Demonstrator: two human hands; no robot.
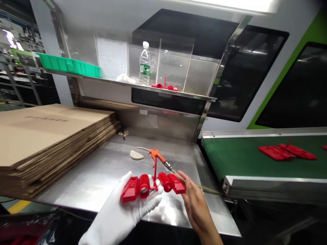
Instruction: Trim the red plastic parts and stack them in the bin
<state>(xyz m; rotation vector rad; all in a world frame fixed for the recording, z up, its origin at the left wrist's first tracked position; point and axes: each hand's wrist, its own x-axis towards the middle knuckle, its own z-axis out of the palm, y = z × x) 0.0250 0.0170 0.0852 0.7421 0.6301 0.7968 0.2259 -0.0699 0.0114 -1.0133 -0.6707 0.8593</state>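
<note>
One red molded piece (152,185) sits near, two more (287,152) lie right on the belt, one (165,86) sits far on the shelf. One bottle (144,64), one air gun (158,157), one cardboard stack (51,136) left.

your left palm (120,211) hidden under the red part (150,185), your wrists cut off below, red pieces (287,152) on the belt blurred, bottle label (144,70) unreadable
</note>
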